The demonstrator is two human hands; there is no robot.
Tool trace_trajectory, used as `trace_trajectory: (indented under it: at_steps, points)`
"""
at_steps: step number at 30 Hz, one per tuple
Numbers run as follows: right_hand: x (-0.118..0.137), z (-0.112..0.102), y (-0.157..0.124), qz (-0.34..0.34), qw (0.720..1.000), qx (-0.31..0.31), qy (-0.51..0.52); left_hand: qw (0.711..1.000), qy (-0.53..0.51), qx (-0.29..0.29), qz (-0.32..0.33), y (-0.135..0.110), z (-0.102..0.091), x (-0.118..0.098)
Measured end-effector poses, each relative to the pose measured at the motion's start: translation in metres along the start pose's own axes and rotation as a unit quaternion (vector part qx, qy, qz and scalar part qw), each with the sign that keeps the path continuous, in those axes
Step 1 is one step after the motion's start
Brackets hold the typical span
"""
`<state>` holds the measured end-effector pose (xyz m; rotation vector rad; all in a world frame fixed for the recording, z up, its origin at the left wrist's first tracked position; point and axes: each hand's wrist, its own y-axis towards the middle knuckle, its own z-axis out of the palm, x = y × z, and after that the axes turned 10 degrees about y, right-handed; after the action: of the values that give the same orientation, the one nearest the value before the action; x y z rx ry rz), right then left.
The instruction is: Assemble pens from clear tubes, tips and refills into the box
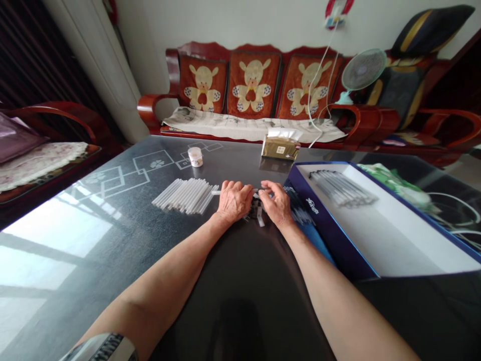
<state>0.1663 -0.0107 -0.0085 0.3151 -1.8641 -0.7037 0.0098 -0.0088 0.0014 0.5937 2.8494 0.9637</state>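
Note:
My left hand [235, 200] is closed around a slim white tube [215, 192], whose end sticks out to the left of my knuckles. Close by on the right, my right hand [276, 201] has its thumb and fingers pinched near the tube's other end; what they hold is too small to make out. Under and between both hands lie small black and clear pieces [257, 210], partly hidden. A row of loose white tubes [185, 195] rests on the dark table left of my left hand. Inside the blue box [334, 228] on the right are several tubes with dark ends [340, 188].
A small white tub [195, 156] and a tissue box [280, 147] stand farther back on the table [150, 240]. Beyond the blue box lies a green and white bag [398, 185] beside white cables. A wooden sofa [154, 108] stands behind, with a fan [364, 70] at its right.

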Motion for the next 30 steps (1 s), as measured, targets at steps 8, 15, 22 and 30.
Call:
trace_trajectory:
  at_steps: [8, 15, 22, 30]
  points:
    - [-0.0001, 0.0005, 0.0006, -0.039, 0.999, 0.008, -0.020, 1.000, 0.004, 0.002, 0.002, 0.0004, 0.0006, 0.0004]
    - [0.0010, 0.0010, -0.0004, -0.016, 1.000, -0.012, -0.017, 1.000, 0.006, 0.001, 0.007, -0.0001, 0.0005, 0.0010]
    - [0.0006, 0.0015, -0.0006, -0.029, 0.999, 0.009, 0.008, 1.000, 0.009, 0.006, 0.004, 0.0004, 0.0006, 0.0015]
    - [0.0005, 0.0000, 0.0002, -0.014, 0.999, -0.001, -0.043, 1.000, -0.009, 0.014, 0.002, 0.0008, 0.0002, 0.0003]
